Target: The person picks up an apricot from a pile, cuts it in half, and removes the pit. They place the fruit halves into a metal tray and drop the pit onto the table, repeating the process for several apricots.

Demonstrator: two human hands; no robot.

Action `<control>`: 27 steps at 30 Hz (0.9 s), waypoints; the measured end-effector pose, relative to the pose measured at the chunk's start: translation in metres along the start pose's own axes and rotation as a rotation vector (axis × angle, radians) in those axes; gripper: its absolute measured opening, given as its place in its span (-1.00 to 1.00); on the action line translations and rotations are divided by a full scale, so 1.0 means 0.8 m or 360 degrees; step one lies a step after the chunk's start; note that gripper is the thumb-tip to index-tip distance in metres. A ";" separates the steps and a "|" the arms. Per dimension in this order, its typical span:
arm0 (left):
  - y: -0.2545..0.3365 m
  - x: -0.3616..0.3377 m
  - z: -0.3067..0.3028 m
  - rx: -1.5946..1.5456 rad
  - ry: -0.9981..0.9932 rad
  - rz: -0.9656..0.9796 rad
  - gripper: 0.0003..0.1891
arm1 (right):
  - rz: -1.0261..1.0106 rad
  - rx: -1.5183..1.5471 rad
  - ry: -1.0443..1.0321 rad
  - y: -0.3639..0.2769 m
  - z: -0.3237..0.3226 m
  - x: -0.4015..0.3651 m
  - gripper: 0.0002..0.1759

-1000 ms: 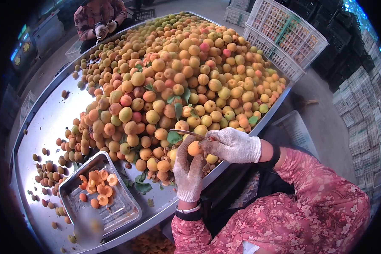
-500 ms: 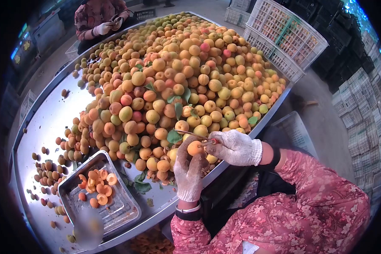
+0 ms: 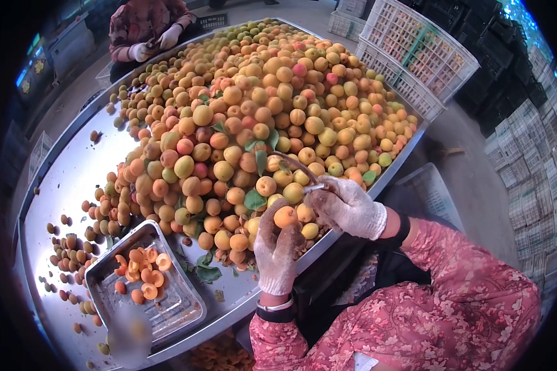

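Note:
In my gloved left hand [image 3: 275, 256] is an orange apricot [image 3: 285, 216], held between thumb and fingers at the near edge of the heap. My gloved right hand [image 3: 348, 207] is closed around a small knife [image 3: 302, 168] with a thin, curved, brownish end pointing up and left over the fruit; a silvery part shows by the fingers. The knife is apart from the apricot. Behind both hands rises a large heap of apricots [image 3: 247, 123] with some green leaves. Left of my left hand, a metal tray [image 3: 182, 309] contains several apricot halves [image 3: 148, 275].
The heap lies on a metal table [image 3: 74, 173] with a raised rim. Loose apricots are scattered on its left side. A co-worker's gloved hands [image 3: 158, 42] are at the far edge. White crates [image 3: 414, 49] stand at the right, and a pale bin [image 3: 432, 191] is beside the table.
My right hand has moved slightly right, taking the knife away from the apricot, and the knife now points further up. My left hand stays put. The co-worker's hands have moved apart.

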State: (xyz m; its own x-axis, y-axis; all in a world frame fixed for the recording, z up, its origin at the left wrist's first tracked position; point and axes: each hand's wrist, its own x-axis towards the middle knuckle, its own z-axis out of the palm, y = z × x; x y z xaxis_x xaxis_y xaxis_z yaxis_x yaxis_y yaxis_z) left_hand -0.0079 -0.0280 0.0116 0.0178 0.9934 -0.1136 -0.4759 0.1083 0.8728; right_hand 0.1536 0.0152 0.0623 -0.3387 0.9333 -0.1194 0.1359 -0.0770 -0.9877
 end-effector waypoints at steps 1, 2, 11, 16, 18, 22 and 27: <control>0.002 0.000 0.001 0.0026 0.0011 -0.0005 -0.58 | -0.0049 -0.0224 0.0050 0.003 -0.004 0.003 -0.64; 0.002 0.000 0.002 0.0049 0.0020 -0.0009 -0.57 | -0.0097 -0.0452 0.0103 0.004 -0.007 0.003 -0.60; -0.004 0.000 0.006 0.0445 0.0038 0.0168 -0.59 | -0.0703 -0.1009 0.0069 -0.006 0.003 0.009 -0.60; -0.022 0.006 -0.001 0.0648 0.0125 0.0481 -0.60 | -0.0969 -0.1306 0.0148 -0.005 0.010 0.010 -0.67; -0.018 0.003 -0.001 0.0669 0.0085 0.0400 -0.61 | -0.1021 -0.1320 0.0168 -0.005 0.013 0.009 -0.69; -0.020 0.004 -0.005 0.0890 0.0060 0.0497 -0.62 | -0.1100 -0.1390 0.0114 -0.009 0.014 0.010 -0.70; 0.009 -0.008 0.013 0.0071 0.0103 -0.0013 -0.67 | -0.0914 -0.1181 0.0442 0.020 0.010 0.020 -0.66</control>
State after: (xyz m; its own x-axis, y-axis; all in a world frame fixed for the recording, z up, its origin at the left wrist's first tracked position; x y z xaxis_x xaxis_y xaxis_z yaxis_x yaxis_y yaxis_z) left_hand -0.0022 -0.0329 0.0240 -0.0359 0.9880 -0.1499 -0.4361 0.1195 0.8919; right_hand 0.1431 0.0263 0.0435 -0.3179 0.8165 0.4820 0.6025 0.5665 -0.5623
